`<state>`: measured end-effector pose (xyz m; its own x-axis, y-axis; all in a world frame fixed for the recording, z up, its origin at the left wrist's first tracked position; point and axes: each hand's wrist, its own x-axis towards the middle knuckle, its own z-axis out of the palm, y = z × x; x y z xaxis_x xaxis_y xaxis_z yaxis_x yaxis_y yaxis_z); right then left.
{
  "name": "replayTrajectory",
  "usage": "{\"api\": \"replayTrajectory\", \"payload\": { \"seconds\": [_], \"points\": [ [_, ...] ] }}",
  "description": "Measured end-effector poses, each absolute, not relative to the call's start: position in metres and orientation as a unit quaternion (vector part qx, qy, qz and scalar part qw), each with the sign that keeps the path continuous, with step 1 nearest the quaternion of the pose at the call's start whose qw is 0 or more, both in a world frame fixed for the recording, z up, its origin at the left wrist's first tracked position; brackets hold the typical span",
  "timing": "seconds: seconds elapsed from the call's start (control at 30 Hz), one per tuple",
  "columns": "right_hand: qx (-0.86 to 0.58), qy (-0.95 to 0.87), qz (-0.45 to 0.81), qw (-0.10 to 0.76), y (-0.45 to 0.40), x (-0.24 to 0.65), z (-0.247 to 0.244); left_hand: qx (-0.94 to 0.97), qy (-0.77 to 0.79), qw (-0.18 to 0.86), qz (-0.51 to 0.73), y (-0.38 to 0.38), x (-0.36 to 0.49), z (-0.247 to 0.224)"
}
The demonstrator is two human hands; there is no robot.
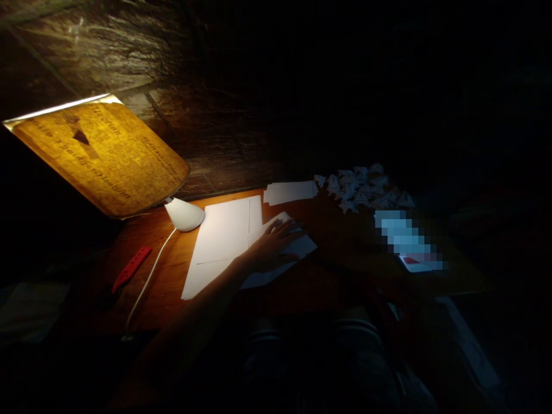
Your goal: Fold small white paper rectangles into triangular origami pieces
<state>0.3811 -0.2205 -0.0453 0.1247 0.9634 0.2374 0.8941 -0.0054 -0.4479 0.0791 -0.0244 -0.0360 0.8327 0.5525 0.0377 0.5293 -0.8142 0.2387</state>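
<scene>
My left hand lies on a white sheet of paper, its fingers stretched out and resting flat. Partly under that forearm is a larger white sheet with dark lines on it. My right hand is only a dim shape in the dark at the table's front edge. A small pale glint shows beside it, but I cannot make out its fingers or anything in them.
A lit lamp with a printed shade stands on a white base, its cord running frontward. A red-handled tool lies left. Stacked paper pieces, folded paper shapes and a lit phone lie farther right.
</scene>
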Motion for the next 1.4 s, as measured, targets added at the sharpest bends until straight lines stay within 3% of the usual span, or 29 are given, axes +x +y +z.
{"api": "replayTrajectory", "payload": {
  "seconds": [0.37,0.87,1.4],
  "points": [
    [-0.679,-0.669,0.002,0.302,-0.222,0.385,-0.061,0.951,0.291,0.096,0.044,-0.026,0.081,-0.035],
    [-0.688,-0.648,0.040,0.323,-0.227,0.387,-0.060,0.951,0.285,0.109,0.048,-0.024,0.080,-0.036],
    [-0.673,-0.675,0.024,0.302,-0.214,0.372,-0.056,0.952,0.278,0.120,0.046,-0.025,0.077,-0.034]
  ]
}}
